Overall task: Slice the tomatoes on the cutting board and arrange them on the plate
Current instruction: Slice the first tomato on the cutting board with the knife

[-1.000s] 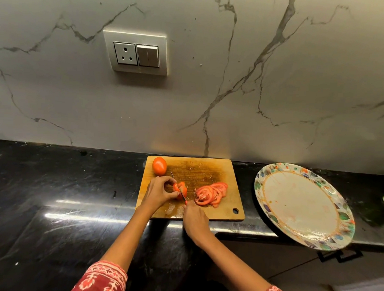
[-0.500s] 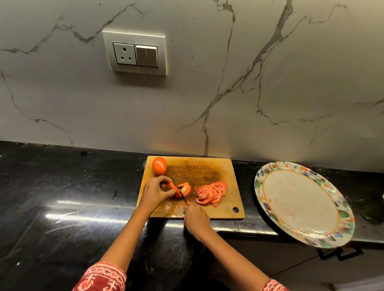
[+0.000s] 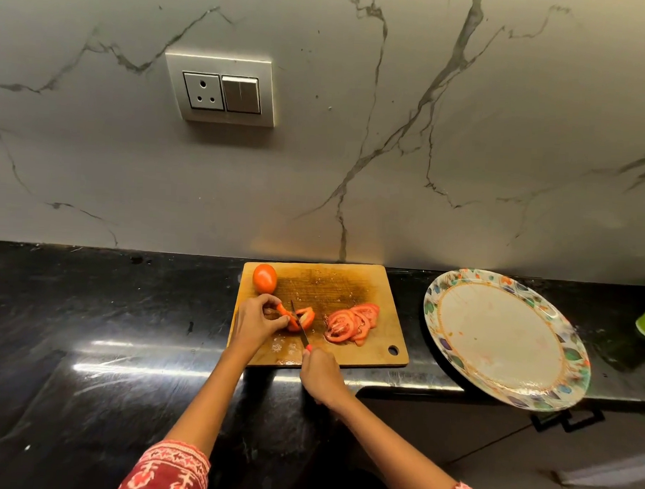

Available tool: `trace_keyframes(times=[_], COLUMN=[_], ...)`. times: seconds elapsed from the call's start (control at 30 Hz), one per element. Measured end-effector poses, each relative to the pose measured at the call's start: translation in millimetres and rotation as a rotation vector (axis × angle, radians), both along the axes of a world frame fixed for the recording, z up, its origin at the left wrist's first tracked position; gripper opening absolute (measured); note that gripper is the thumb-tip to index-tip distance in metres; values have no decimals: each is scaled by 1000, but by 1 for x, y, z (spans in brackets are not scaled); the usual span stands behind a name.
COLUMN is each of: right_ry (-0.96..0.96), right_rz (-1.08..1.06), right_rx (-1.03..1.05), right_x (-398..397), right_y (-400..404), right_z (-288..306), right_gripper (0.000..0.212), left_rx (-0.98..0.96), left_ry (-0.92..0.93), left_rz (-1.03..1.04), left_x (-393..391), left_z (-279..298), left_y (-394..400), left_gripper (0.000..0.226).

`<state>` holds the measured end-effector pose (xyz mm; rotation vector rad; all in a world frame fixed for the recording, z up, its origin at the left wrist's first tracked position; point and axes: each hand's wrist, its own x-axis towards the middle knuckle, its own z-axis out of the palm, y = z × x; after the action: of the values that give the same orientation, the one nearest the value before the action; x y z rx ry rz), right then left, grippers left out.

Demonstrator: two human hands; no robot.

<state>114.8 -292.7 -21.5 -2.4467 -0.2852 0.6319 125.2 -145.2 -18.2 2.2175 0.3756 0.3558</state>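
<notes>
Left hand (image 3: 255,321) pinching a partly cut tomato (image 3: 298,319) on the wooden cutting board (image 3: 349,282), fingers curled round its left side. Right hand (image 3: 321,373) wrapped round the knife (image 3: 298,322) handle, blade down through that tomato. Pile of slices (image 3: 352,323) just to the right, one whole tomato (image 3: 265,278) at the board's far left corner. Patterned plate (image 3: 436,304) sitting apart on the black desk (image 3: 107,309), hanging over the front edge a bit.
</notes>
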Motion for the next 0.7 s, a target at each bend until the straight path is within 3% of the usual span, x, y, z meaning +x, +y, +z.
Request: trace_keyframes(times=[0.13,0.27,0.43,0.57,0.7], right_ry=[242,341,506,557,627], right_rz=[-145,-171,-236,-254,-307], right_rx=[279,356,469,498,555], right_x=[0,0,3,4,3], right_y=[0,-7,-15,-17,-14], right_z=[-2,-1,0,0,-1], right_gripper=[32,30,27,30,26], left_rx=[-48,-167,8,182,217], left_ry=[28,72,144,88,104], left_rz=[63,-6,-129,-182,-200], left_x=[-4,-4,-4,-1,3], left_z=[-1,-3,-16,-22,-21], left_y=[4,7,3,-1,2], left_gripper=[28,36,29,22,11])
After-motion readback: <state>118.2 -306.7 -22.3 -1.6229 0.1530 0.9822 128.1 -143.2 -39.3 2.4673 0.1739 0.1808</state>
